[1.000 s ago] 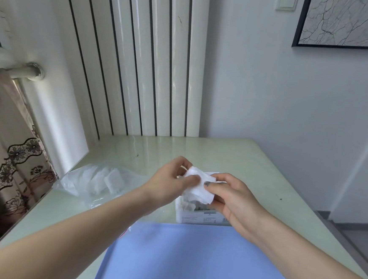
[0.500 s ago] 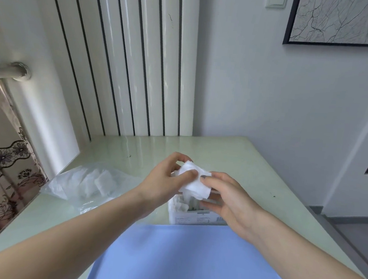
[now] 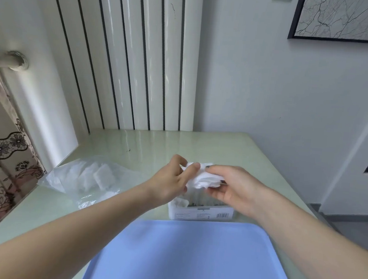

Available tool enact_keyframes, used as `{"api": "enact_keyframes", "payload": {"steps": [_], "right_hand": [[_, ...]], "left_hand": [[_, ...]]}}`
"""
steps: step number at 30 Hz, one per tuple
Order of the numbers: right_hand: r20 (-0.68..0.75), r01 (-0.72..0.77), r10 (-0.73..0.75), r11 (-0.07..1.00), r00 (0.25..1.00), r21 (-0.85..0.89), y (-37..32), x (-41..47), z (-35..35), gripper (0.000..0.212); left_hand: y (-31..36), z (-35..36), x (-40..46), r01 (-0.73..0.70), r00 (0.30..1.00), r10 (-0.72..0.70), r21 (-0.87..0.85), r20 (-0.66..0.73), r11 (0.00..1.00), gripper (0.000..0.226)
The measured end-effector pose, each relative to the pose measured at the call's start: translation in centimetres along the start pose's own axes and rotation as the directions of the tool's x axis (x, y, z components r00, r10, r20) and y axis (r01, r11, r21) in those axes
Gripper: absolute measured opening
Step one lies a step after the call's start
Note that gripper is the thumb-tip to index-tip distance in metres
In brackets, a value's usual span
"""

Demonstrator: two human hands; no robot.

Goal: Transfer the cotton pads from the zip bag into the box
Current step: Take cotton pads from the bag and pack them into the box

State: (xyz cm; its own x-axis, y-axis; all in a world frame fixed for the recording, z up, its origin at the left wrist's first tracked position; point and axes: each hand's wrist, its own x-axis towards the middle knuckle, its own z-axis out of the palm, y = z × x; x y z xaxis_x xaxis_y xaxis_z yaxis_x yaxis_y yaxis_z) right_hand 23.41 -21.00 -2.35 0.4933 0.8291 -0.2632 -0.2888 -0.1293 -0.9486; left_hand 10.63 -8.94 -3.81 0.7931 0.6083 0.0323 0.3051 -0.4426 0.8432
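Note:
A stack of white cotton pads (image 3: 204,178) is held between both hands just above the clear plastic box (image 3: 201,213), which stands on the table beyond the blue tray. My left hand (image 3: 171,182) pinches the stack's left side with thumb and fingers. My right hand (image 3: 230,187) grips its right side, fingers curled under it. Inside the box, a few pads show at its left end; the hands hide most of its opening. The clear zip bag (image 3: 87,175) lies crumpled to the left with several pads inside.
A blue tray (image 3: 187,258) lies near me in front of the box. The pale green table (image 3: 156,146) meets a white radiator at the back and a wall at the right. A patterned curtain hangs past the table's left edge.
Both hands have stayed together over the box, holding the pads, and the stack now looks flatter and turned more sideways. The view has shifted slightly.

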Motion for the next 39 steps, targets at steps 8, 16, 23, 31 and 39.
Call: {"api": "enact_keyframes", "payload": {"steps": [8, 16, 23, 31, 39], "right_hand": [[-0.140, -0.041, -0.105, 0.639, 0.985, -0.768, -1.9, 2.1, 0.3, 0.025], [-0.061, -0.057, -0.016, 0.199, 0.998, -0.978, -1.1, 4.9, 4.0, 0.013], [0.057, 0.059, -0.213, 0.005, 0.975, -0.998, 1.9, 3.8, 4.2, 0.025], [-0.032, 0.026, -0.274, 0.205, 0.961, -0.978, 4.1, 3.5, 3.9, 0.027], [-0.041, 0.040, -0.159, 0.473, 0.986, -0.880, 3.5, 3.4, 3.1, 0.016]], "left_hand": [[-3.4, -0.8, -0.1, 0.043, 0.983, -0.127, 0.512, 0.131, 0.858, 0.051], [-4.2, -0.5, 0.3, 0.039, 0.975, -0.140, 0.483, 0.174, 0.875, 0.047], [-5.8, -0.7, 0.6, -0.116, 0.973, 0.003, 0.484, 0.229, 0.867, 0.026], [-5.6, -0.9, 0.8, -0.063, 0.975, -0.042, 0.454, 0.218, 0.889, 0.024], [-5.3, -1.0, 1.1, -0.026, 0.980, -0.069, 0.462, 0.188, 0.887, 0.042]]}}
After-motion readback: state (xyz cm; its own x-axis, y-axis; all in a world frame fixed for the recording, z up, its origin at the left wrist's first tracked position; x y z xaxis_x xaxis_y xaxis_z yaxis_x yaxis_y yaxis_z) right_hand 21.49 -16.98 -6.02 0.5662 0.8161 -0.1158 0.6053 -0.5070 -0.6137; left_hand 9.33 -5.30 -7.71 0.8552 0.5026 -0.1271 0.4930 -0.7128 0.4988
